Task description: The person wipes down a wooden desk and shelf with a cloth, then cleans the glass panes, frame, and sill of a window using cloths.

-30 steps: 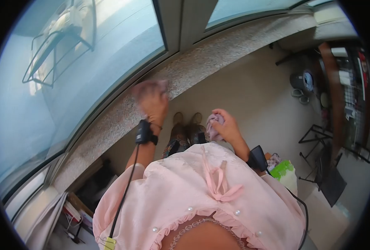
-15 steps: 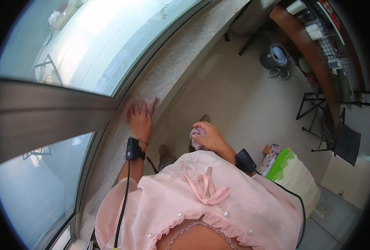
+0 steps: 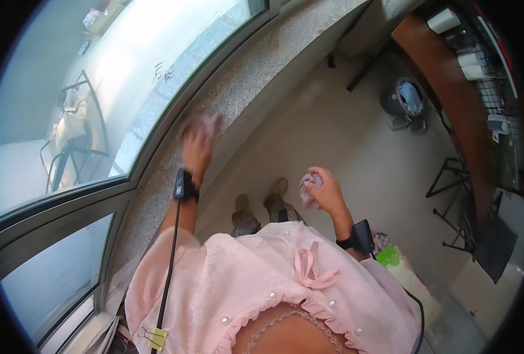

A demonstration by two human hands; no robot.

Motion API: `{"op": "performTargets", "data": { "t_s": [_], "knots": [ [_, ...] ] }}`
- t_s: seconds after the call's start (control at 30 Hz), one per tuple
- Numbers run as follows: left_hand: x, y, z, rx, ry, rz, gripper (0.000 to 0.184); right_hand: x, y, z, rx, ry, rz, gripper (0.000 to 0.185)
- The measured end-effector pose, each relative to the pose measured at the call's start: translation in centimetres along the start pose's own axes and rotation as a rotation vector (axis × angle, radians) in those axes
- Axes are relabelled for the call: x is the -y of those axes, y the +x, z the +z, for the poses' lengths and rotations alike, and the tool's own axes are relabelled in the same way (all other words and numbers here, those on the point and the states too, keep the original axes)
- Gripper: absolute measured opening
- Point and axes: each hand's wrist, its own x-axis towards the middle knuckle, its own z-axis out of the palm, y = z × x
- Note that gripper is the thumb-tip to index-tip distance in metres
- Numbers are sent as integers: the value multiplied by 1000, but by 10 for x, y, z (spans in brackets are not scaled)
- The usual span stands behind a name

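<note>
My left hand [image 3: 197,147] lies on a mauve cloth [image 3: 212,124] on the speckled stone window sill [image 3: 244,79], close to the window frame. Motion blurs its fingers and the cloth. In front of my body, over the floor, my right hand [image 3: 328,190] is closed round a crumpled mauve cloth [image 3: 310,191]. The window glass [image 3: 120,82] is left of the sill.
On the right are a bucket [image 3: 401,98] with blue cloth inside, a pair of slippers [image 3: 408,124], a brown-edged desk [image 3: 436,71] and a black folding chair [image 3: 494,246]. A green and white bag [image 3: 399,265] stands near my right elbow.
My view has turned and shifted along the window. My left hand and its cloth have moved along the sill. My right hand still holds its cloth, now farther from my left hand.
</note>
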Motion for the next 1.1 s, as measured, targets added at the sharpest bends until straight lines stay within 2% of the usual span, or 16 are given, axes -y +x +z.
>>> {"op": "performTargets", "data": {
  "t_s": [0.03, 0.1, 0.13, 0.2, 0.23, 0.27, 0.33, 0.4, 0.57, 0.67, 0.83, 0.93, 0.97, 1.07, 1.1],
  "knots": [
    [6, -29, -13, 1, -35, -224, 33, -2, 3, -4, -23, -11, 18, 33],
    [34, -91, -7, -61, 185, -322, 32, -7, 10, -12, -72, -2, 35, 33],
    [28, -83, -8, -65, 186, -306, 32, -11, 14, -19, -72, -7, 15, 33],
    [11, -77, -4, 63, 263, -523, 27, -16, 13, -28, -70, -23, 1, 33],
    [-1, -52, -9, 160, 202, -514, 29, -17, 12, -30, -69, 8, 17, 32],
    [-11, -26, 2, 155, 197, -505, 29, -18, 15, -35, -72, 41, 33, 32],
    [-32, 27, 27, 73, 164, -284, 30, -28, 19, -42, -88, 30, 55, 32],
    [-64, 99, 43, 36, 37, -286, 34, -36, 28, -51, -102, 17, 75, 32],
    [-108, 232, 102, -2, 40, -158, 38, -45, 68, -84, -98, -25, 91, 33],
    [-130, 291, 139, -74, 57, -44, 38, -37, 102, -107, -100, -50, 118, 33],
    [-172, 387, 165, -63, -94, 38, 35, -14, 155, -144, -103, -32, 87, 34],
    [-177, 399, 160, -30, -116, 85, 30, -15, 181, -157, -64, -50, 53, 34],
    [-168, 392, 154, -57, -183, 225, 28, -17, 185, -161, -37, -80, 20, 35],
    [-155, 332, 123, 31, -278, 213, 30, -18, 205, -180, 47, -60, 67, 35],
    [-147, 305, 116, 127, -235, 181, 32, -27, 210, -184, 51, -60, 26, 35]
  ]
}}
